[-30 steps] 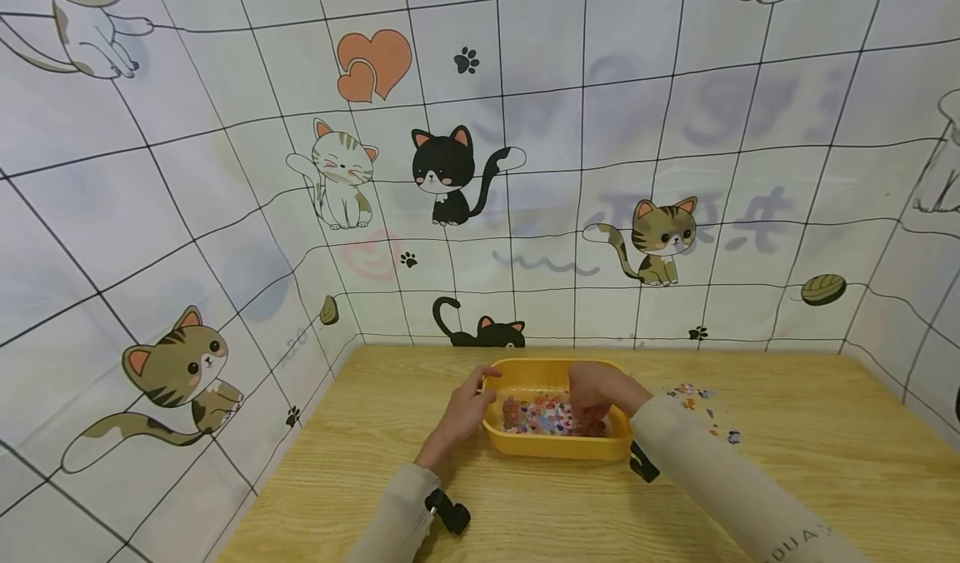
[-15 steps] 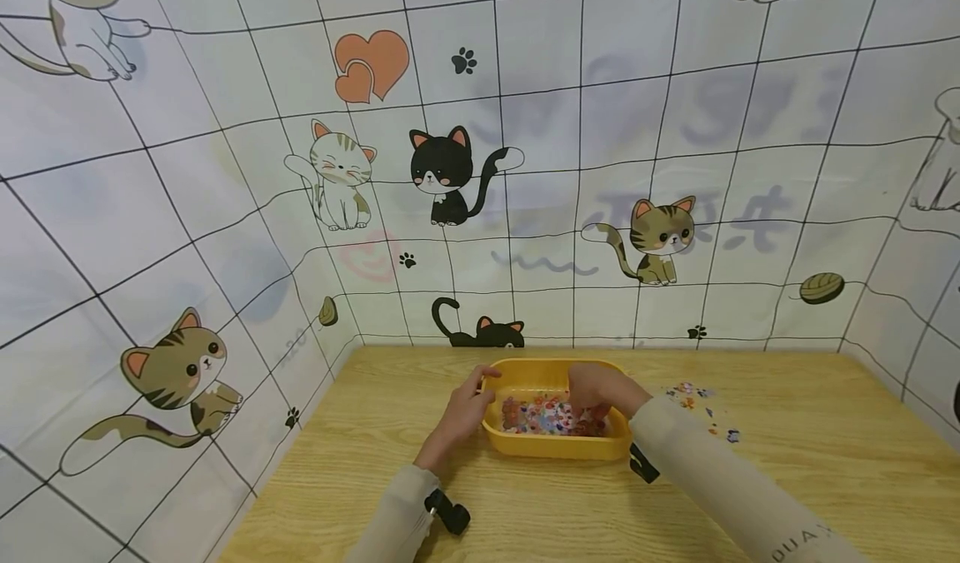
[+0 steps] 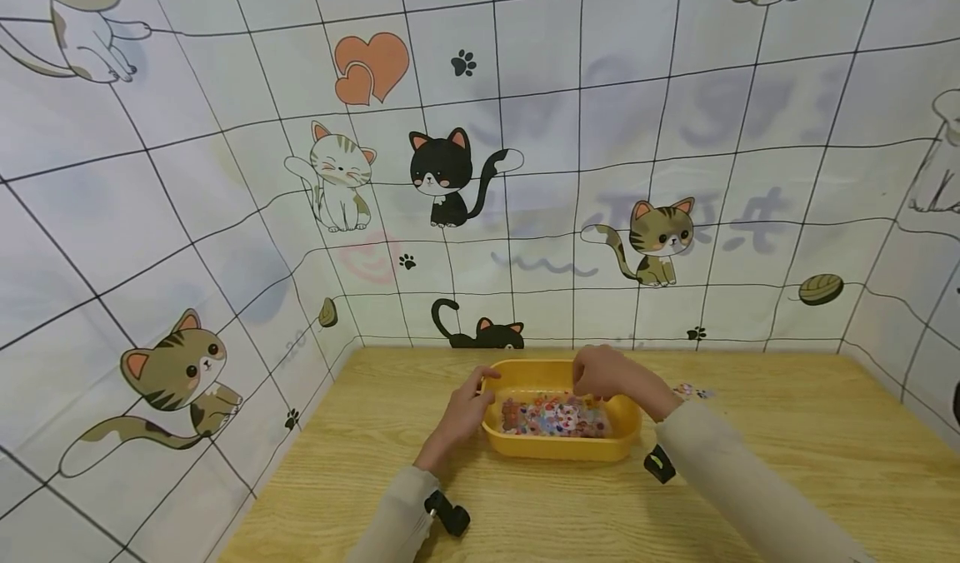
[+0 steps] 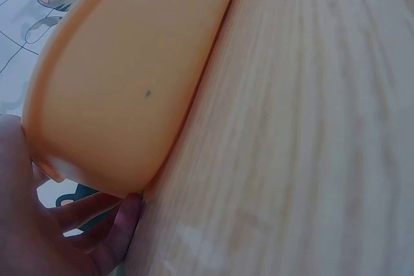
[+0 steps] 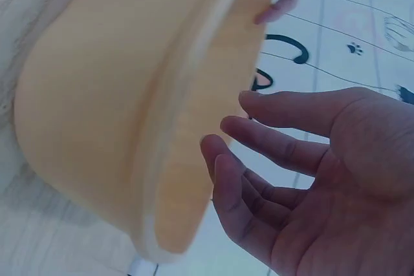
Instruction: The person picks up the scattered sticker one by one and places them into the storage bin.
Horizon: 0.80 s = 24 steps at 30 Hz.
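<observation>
A yellow plastic tub [image 3: 558,449] stands on the wooden table, with small multicoloured pieces [image 3: 536,420] spread over its bottom. Among them show a brown figure [image 3: 512,416] and a white animal-like figure [image 3: 567,418]. My left hand [image 3: 463,413] grips the tub's left end; in the left wrist view its fingers [image 4: 90,208] curl against the tub wall [image 4: 129,82]. Above the tub's right end is my right hand [image 3: 613,377]. In the right wrist view the right hand [image 5: 304,179] has loosely bent fingers with nothing seen between them, beside the tub's rim [image 5: 194,50].
Several small coloured pieces [image 3: 693,391] lie on the table [image 3: 810,455] right of the tub, partly covered by the right sleeve [image 3: 738,471]. A white wall covering [image 3: 540,171] printed with cats and grid lines rises behind the table.
My right hand has risen from the pieces inside the tub and shifted a little right, uncovering the white figure. The left hand and tub have stayed in place.
</observation>
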Motion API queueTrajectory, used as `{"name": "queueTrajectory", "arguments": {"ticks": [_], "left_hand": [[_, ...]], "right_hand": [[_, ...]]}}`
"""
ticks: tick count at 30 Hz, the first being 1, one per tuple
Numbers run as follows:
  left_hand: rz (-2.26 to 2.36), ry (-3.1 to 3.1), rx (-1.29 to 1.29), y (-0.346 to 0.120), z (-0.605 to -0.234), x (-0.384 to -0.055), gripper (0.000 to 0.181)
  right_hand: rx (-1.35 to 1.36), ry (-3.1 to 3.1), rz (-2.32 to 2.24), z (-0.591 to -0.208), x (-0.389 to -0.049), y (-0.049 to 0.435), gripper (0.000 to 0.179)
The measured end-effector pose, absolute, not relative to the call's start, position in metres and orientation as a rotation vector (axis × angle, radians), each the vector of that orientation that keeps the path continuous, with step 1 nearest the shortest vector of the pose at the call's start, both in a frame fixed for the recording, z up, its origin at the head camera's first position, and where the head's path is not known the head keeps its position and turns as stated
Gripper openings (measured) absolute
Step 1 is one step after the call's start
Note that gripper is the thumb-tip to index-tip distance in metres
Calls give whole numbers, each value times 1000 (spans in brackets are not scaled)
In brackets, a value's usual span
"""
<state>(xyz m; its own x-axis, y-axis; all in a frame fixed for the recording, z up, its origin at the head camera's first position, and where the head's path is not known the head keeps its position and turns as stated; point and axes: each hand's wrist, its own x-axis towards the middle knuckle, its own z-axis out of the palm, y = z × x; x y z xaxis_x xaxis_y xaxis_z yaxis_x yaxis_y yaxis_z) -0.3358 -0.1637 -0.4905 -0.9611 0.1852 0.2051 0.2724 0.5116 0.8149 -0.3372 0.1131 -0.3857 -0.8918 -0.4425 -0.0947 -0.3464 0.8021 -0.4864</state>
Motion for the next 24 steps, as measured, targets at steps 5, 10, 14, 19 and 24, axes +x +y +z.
{"name": "queueTrajectory", "arguments": {"ticks": [5, 10, 14, 19, 24], "left_hand": [[-1451, -2651, -386, -162, -490, -335, 33], [-1458, -2644, -385, -162, -489, -335, 34], [-1450, -2638, -398, -162, -489, -334, 35], [-1444, -2645, -402, -164, -490, -335, 35], [-1450, -2643, -401, -163, -490, -335, 34]], "right_hand": [[-688, 2807, -798, -373, -327, 131, 13], [-705, 2816, -889, -368, -319, 148, 15], [-668, 2799, -977, -365, -313, 161, 17], [-645, 2820, -1056, -366, -307, 179, 21], [-643, 2888, -1077, -374, -301, 199, 22]]}}
